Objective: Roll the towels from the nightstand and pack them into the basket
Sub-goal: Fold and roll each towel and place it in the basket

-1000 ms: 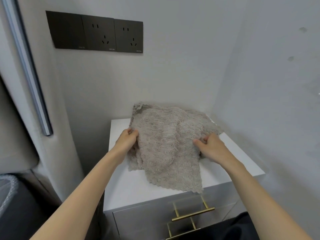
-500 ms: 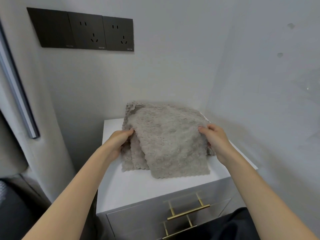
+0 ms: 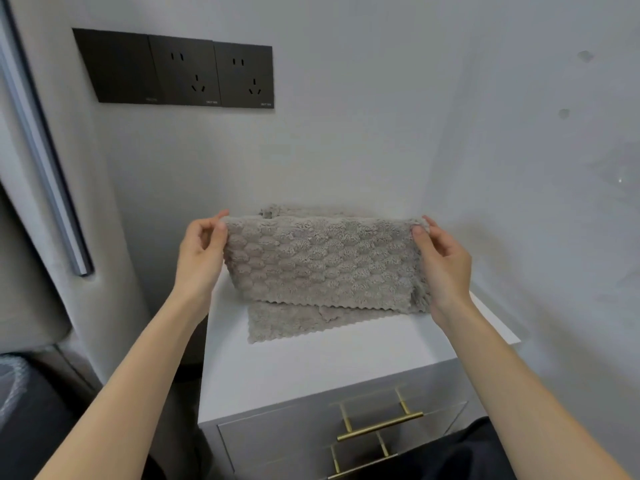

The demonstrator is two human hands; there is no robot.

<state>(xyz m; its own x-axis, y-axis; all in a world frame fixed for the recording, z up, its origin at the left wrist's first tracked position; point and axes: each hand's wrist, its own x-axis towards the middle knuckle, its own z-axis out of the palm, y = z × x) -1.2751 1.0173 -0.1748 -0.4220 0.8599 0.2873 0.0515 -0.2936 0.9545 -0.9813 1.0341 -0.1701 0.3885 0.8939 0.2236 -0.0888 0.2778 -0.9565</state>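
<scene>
White wall [image 3: 346, 133] fills the back and the right side, meeting in a corner behind the furniture. White nightstand [image 3: 311, 362] sits in that corner, seen from above and in front.

Grey towel [image 3: 322, 265] is held up over the nightstand top, stretched flat and wide between both hands, its scalloped lower edge hanging just above the surface. Second grey towel [image 3: 287, 323] lies flat on the nightstand directly below it, mostly covered by the held one. More grey fabric shows behind the top edge; can't tell if that's the same piece or another.

Black socket panel [image 3: 180, 71] on the back wall, three plates in a row, upper left of the towels. Grey vertical bar [image 3: 45, 161] along the left edge.

Left hand [image 3: 199, 258] pinches the held towel's top left corner, thumb in front, fingers behind. Right hand [image 3: 446, 265] pinches the top right corner the same way. Both arms bare, reaching in from below.

Two brass drawer handles [image 3: 379, 426] on the nightstand front, one above the other.
</scene>
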